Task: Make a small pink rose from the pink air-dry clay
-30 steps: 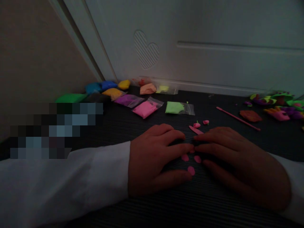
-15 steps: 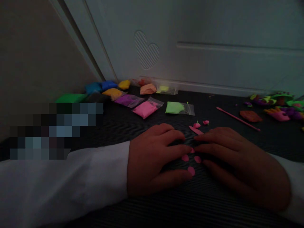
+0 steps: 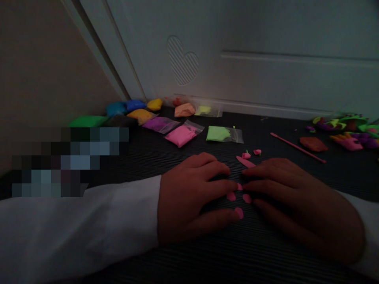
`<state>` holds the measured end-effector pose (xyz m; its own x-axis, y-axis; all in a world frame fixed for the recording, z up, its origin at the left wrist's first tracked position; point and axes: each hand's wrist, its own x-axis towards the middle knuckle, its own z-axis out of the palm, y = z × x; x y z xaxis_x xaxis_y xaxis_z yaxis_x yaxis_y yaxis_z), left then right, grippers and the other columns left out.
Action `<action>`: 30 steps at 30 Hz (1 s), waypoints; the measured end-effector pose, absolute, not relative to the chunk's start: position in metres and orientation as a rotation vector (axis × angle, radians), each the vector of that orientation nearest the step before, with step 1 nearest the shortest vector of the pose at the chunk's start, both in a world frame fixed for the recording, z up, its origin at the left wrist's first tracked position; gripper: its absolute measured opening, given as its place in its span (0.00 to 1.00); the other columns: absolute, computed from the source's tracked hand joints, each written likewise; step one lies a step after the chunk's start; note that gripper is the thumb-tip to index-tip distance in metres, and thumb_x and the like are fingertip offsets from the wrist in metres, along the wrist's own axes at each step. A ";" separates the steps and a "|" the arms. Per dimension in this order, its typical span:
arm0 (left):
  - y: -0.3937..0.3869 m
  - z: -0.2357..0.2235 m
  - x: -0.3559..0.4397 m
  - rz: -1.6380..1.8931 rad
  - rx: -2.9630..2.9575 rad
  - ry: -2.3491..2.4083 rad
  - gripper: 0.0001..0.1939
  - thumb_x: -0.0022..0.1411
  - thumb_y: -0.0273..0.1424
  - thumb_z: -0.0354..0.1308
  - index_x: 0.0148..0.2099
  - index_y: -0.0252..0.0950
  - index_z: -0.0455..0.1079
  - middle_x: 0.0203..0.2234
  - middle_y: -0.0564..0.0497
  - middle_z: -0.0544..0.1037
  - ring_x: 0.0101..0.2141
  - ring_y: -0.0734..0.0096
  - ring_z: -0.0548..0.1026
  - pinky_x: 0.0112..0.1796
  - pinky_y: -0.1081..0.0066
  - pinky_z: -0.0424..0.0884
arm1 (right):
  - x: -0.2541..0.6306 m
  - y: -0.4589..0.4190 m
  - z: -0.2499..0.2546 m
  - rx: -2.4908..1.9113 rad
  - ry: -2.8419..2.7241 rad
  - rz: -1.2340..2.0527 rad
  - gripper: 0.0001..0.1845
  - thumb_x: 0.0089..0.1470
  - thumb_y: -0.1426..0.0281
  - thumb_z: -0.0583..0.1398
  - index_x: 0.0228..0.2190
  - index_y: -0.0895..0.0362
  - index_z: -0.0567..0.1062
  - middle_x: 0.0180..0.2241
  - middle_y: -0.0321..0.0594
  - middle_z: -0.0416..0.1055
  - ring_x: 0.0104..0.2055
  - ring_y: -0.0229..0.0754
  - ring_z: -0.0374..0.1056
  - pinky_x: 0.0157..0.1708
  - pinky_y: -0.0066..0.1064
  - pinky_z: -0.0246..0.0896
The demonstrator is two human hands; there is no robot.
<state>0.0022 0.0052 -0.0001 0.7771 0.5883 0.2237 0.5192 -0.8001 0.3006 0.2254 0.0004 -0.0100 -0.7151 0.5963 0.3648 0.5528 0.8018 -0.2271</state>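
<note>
Several small flat pink clay discs lie on the dark ridged tabletop (image 3: 183,262) between my hands. My left hand (image 3: 195,201) rests with fingers spread, its thumb tip touching the nearest disc (image 3: 239,213). Its index fingertip meets the edge of the farthest disc (image 3: 240,187). From the other side, my right hand (image 3: 304,205) lies with fingers stretched out, the fingertips at that same disc and the thumb beside the right disc (image 3: 247,198). A pink flat-bladed modelling tool (image 3: 245,162) is partly hidden by my right fingers. Beyond it sit two small pink clay rosebuds (image 3: 246,155).
Bags of coloured clay line the back left, including a pink bag (image 3: 182,135) and a light green bag (image 3: 218,134). A thin pink stick tool (image 3: 297,147), a brown clay piece (image 3: 314,143) and finished clay figures (image 3: 349,141) lie right. A white panel (image 3: 266,83) stands behind.
My left index finger has drawn back slightly, showing more of the farthest disc. My right hand stays nearly still, and the discs keep their places.
</note>
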 end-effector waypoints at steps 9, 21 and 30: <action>0.005 -0.001 0.001 0.436 2.724 0.875 0.19 0.59 0.41 0.49 0.48 0.36 0.66 0.44 0.48 0.68 0.43 0.63 0.61 0.45 0.63 0.57 | 0.226 0.001 -0.010 -0.860 -2.570 0.173 0.13 0.51 0.75 0.53 0.39 0.56 0.71 0.42 0.41 0.67 0.45 0.41 0.60 0.44 0.39 0.56; 0.005 -0.001 0.000 0.398 2.731 0.888 0.20 0.60 0.42 0.48 0.50 0.37 0.64 0.45 0.49 0.67 0.43 0.63 0.62 0.44 0.62 0.57 | 0.226 0.001 -0.010 -0.856 -2.574 0.195 0.13 0.51 0.75 0.54 0.40 0.55 0.71 0.42 0.39 0.67 0.45 0.40 0.59 0.44 0.36 0.55; 0.006 -0.001 0.000 0.389 2.744 0.888 0.20 0.60 0.42 0.48 0.50 0.38 0.64 0.46 0.49 0.67 0.44 0.62 0.61 0.44 0.61 0.57 | 0.226 0.001 -0.010 -0.861 -2.580 0.195 0.13 0.52 0.75 0.53 0.39 0.55 0.71 0.41 0.39 0.68 0.45 0.41 0.59 0.43 0.37 0.56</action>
<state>0.0002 0.0062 -0.0015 0.7811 0.5983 0.1785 0.5371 -0.7897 0.2966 0.2263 0.0008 -0.0099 -0.7241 0.6013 0.3379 0.5436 0.7990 -0.2570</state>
